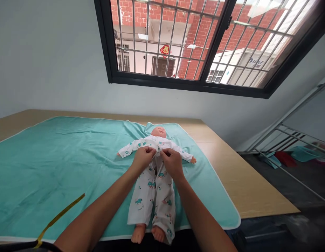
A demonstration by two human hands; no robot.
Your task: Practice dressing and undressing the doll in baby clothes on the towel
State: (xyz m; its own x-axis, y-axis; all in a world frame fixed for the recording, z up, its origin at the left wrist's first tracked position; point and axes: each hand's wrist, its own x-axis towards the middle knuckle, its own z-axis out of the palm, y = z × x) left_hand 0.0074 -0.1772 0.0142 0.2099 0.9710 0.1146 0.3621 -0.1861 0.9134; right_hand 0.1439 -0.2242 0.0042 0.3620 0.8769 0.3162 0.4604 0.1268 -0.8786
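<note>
A baby doll (159, 132) lies on its back, head toward the window wall, arms spread and bare feet (138, 233) toward me. It is dressed in a white outfit (144, 196) printed with small green and red figures; whether this is one piece or a top and trousers I cannot tell. At the doll's chest, my left hand (145, 155) pinches the cloth of the front. My right hand (172, 160) pinches the front just opposite, close beside the left. A gap in the cloth shows below my fingers. The fastening itself is too small to make out.
Under the doll a turquoise blanket (73, 157) with white edging covers much of a wooden table (230, 168). A yellow strap (64, 211) sticks up at lower left. Behind is a barred window (162, 75); a metal rack (283, 131) stands at right.
</note>
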